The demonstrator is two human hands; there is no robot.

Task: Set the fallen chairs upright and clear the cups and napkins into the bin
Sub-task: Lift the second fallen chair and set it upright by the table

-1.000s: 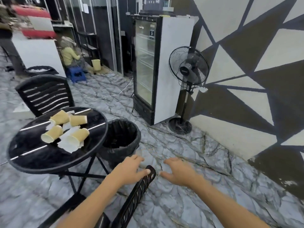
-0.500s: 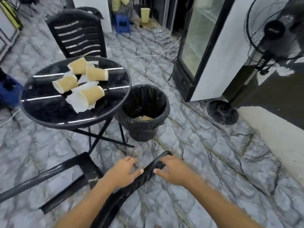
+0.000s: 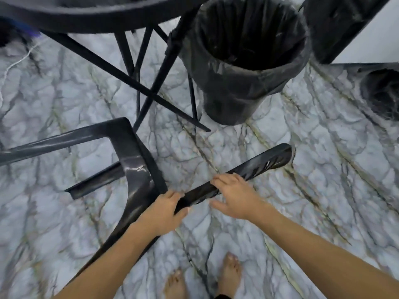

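While left hand, right hand grip chair edge, bare floor rightward

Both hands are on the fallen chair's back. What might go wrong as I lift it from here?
1. A leg of the fallen chair lies right by the table legs; swinging it up may snag them.
2. The right hand's grip looks loose; a slip could drop the back near the bare feet.
3. The bin stands just beyond the back and might get knocked.
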